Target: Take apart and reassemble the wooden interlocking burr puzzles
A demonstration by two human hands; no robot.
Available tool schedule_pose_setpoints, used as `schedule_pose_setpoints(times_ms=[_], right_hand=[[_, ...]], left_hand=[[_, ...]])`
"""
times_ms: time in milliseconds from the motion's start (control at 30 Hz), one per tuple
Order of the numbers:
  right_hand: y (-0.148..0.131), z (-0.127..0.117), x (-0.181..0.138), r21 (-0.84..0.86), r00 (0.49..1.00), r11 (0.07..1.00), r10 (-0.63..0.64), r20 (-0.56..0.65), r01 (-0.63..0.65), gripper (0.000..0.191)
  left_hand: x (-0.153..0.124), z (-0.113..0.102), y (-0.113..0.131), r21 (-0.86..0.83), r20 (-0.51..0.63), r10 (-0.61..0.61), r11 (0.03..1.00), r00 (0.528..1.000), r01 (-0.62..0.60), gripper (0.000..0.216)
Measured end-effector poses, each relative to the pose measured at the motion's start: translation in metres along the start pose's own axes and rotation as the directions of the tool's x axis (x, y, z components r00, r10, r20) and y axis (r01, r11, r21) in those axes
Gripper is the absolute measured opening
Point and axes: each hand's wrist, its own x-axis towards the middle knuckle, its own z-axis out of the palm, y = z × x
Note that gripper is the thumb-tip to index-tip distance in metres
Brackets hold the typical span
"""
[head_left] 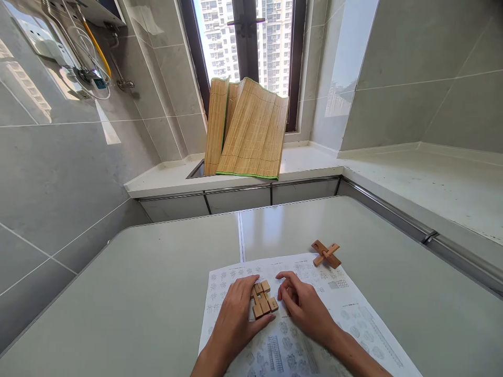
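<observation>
A wooden interlocking block puzzle [264,301], made of several light brown pieces, lies on a large printed sheet [236,335]. My left hand [238,309] is around its left side, with the fingers along the far edge and the thumb along the near edge. Just right of the puzzle is my right hand [304,306], its index finger reaching forward and the others loosely bent. Nothing shows between those fingers. At the sheet's far right corner rests a second wooden piece set [327,254], crossed sticks with a darker flat piece.
The sheet lies on a pale table [137,293] with a seam. Beyond the table, a folded bamboo mat [255,131] leans on the white ledge [306,159] before a window. Pipes and hoses [88,63] hang on the left wall.
</observation>
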Motion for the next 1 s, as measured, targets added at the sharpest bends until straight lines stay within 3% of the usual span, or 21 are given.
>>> schedule_pose_setpoints(times_ms=[233,467,1000], right_hand=[[-0.003,-0.0021,-0.0005,0.011,1.0,1.0,0.016,0.017,-0.016,0.018],[-0.0021,-0.0019,-0.0009,-0.001,1.0,1.0,0.02,0.018,-0.02,0.019],[-0.0032,-0.0018,-0.0013,-0.027,0.999,0.999,0.026,0.025,-0.025,0.018]], left_hand=[[-0.0014,-0.0031,-0.0058,0.081,-0.018,0.014,0.997,1.0,-0.012,0.073],[-0.0003,-0.0018,-0.0032,0.061,-0.016,0.001,0.998,1.0,0.0,0.063],[0.0,-0.0018,-0.0028,0.029,0.009,-0.024,0.999,1.0,0.024,0.062]])
